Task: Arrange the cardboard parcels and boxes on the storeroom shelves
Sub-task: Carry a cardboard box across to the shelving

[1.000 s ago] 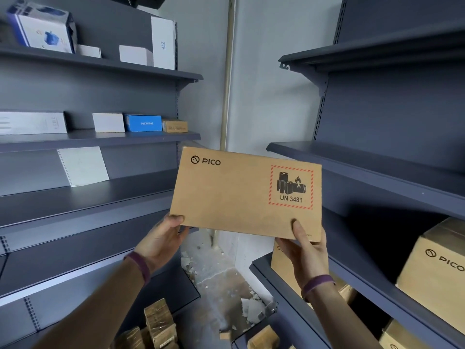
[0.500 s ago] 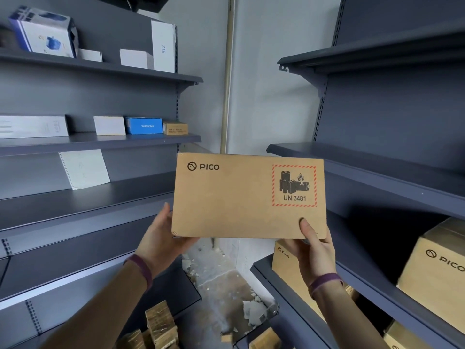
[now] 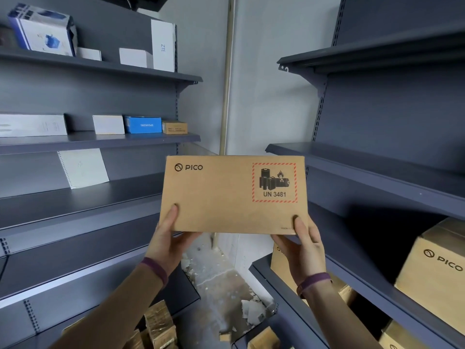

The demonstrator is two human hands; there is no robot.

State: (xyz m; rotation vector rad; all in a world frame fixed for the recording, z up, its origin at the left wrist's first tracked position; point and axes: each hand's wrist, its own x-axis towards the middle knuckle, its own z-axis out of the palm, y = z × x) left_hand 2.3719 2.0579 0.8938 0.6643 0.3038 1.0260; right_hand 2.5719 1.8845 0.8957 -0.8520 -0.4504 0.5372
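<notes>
I hold a flat brown PICO cardboard box (image 3: 221, 197) with a red UN 3481 battery label upright in front of me, between the two shelf units. My left hand (image 3: 169, 238) grips its lower left corner, thumb on the front face. My right hand (image 3: 305, 244) grips its lower right corner the same way. The box hangs in the air, level, apart from every shelf. Its back face and my fingers behind it are hidden.
Dark grey shelves stand on the left (image 3: 100, 197) and right (image 3: 377, 172). The left unit carries white boxes, a blue box (image 3: 143, 124) and a small brown box (image 3: 175, 127). PICO cartons (image 3: 435, 270) fill the lower right shelves. Rubble lies on the floor (image 3: 226, 293).
The box has tilted from slanted to level and come lower and closer to me. My left thumb has moved onto the box's front face at its lower left corner.
</notes>
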